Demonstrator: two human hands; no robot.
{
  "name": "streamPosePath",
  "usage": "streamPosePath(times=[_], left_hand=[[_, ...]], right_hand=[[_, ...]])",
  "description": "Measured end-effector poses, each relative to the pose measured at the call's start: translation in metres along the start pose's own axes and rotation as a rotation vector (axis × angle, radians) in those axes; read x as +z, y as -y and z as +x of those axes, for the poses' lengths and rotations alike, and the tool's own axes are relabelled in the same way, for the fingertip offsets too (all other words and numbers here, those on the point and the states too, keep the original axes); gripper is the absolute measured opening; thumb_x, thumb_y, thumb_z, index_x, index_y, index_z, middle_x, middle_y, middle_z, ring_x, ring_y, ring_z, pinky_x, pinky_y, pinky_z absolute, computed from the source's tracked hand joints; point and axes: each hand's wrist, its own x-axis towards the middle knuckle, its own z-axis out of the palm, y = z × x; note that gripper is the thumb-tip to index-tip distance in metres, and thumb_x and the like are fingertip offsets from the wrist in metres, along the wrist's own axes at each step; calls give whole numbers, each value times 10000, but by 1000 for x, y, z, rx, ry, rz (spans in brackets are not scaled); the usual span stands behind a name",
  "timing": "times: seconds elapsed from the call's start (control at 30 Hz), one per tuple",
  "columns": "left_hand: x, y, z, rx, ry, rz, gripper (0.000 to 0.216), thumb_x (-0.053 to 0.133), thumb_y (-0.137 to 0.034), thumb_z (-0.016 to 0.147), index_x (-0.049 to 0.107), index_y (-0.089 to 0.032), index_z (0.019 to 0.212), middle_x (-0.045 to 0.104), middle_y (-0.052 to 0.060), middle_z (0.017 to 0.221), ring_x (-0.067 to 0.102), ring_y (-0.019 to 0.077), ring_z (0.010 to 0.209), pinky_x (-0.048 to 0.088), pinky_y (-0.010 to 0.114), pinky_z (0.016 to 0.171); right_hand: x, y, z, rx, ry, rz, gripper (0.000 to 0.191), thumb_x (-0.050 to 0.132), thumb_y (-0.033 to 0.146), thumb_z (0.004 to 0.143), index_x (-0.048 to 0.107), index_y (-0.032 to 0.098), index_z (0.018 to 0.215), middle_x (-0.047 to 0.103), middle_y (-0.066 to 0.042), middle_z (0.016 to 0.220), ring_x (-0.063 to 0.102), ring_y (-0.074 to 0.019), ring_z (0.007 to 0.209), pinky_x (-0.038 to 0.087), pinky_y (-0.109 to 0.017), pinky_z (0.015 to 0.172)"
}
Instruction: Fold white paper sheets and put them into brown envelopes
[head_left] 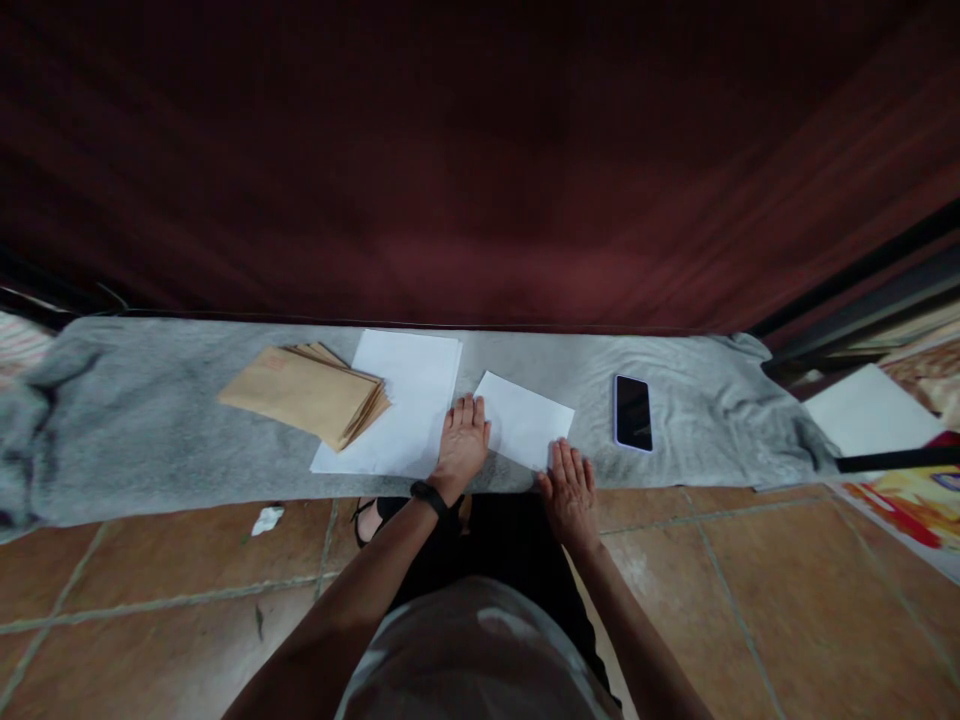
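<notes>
Smaller white sheet (pixel 523 412) could skew on grey cloth (pixel 540 352)
Our left hand (pixel 463 440) and right hand (pixel 570 492) lie flat, unclenched, at its ends; uneven pressure (the cloth looks rumpled) might drag it.

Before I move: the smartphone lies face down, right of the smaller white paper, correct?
Not quite: the head view shows the smartphone lying face up, its dark screen visible. It does lie to the right of the smaller white paper.

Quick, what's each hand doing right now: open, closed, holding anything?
Left hand: open, flat at the left edge of the smaller white paper.
Right hand: open, at that paper's lower right corner.
</notes>
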Motion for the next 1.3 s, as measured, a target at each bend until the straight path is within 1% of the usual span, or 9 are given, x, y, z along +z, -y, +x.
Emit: streamPosePath(times=[0.23, 0.37, 0.63, 0.8, 0.93, 1.07, 1.17, 1.23, 1.3], left_hand=[[-11, 5, 20, -148, -19, -128, 646, 519, -247, 896, 369, -81, 1502, 647, 200, 1266, 597, 327, 1187, 472, 444, 1019], [-13, 13, 32, -321, 66, -258, 521, 571, -211, 828, 543, -150, 1345, 709, 124, 1145, 661, 274, 1083, 517, 373, 961], [-25, 12, 27, -404, 104, -291, 312, 564, -200, 796, 650, -172, 1095, 693, 156, 1118, 639, 307, 1105, 513, 406, 942], [-27, 17, 33, -448, 155, -406, 175, 619, -202, 766, 654, -198, 937, 721, 92, 867, 687, 282, 934, 518, 358, 825], [-30, 21, 34, -440, 151, -548, 60, 632, -214, 770, 609, -216, 715, 636, 2, 648, 667, 212, 739, 492, 282, 689], [-43, 15, 33, -420, 47, -680, 169, 548, -289, 883, 575, -200, 741, 586, -34, 646, 619, 154, 681, 472, 232, 625], [-66, 4, 35, -361, -192, -831, 165, 510, -321, 941, 584, -189, 874, 625, -27, 738, 618, 142, 700, 490, 229, 640], [-84, -3, 35, -233, -430, -868, 168, 522, -340, 962, 598, -190, 950, 670, -1, 844, 645, 153, 795, 521, 256, 735], [-98, -7, 32, -31, -537, -794, 168, 525, -335, 982, 615, -198, 1022, 709, 40, 1010, 665, 176, 962, 526, 305, 876]], right_hand=[[4, 7, 0, 20, -34, 28, 581, 295, 384, 1062, 282, 94, 1565, 411, -208, 1559, 334, -299, 1474, 300, -544, 1173], [3, 6, 1, 19, -38, 30, 577, 303, 382, 1059, 303, 86, 1554, 431, -215, 1544, 349, -302, 1466, 315, -544, 1165], [3, 5, 2, 21, -31, 37, 563, 296, 383, 1059, 344, 78, 1530, 439, -212, 1539, 370, -311, 1452, 323, -527, 1158], [3, 5, 2, 25, -46, 37, 549, 317, 371, 1055, 363, 77, 1517, 453, -214, 1528, 381, -312, 1444, 328, -534, 1153], [3, 7, 3, 41, -26, 41, 541, 328, 349, 1051, 374, 65, 1509, 456, -222, 1524, 385, -314, 1440, 330, -537, 1152], [2, 9, 9, 87, -17, 111, 552, 318, 368, 1051, 362, 83, 1521, 438, -216, 1538, 364, -314, 1454, 319, -544, 1161], [1, 9, 21, 118, -47, 238, 587, 301, 412, 1049, 321, 98, 1544, 398, -210, 1565, 339, -301, 1470, 334, -535, 1162], [-1, 7, 30, 145, -78, 340, 607, 294, 444, 1045, 309, 109, 1552, 373, -205, 1580, 324, -292, 1478, 352, -525, 1159], [-2, 3, 38, 191, -99, 431, 624, 292, 481, 1040, 316, 125, 1551, 359, -195, 1589, 310, -287, 1486, 351, -525, 1164]])
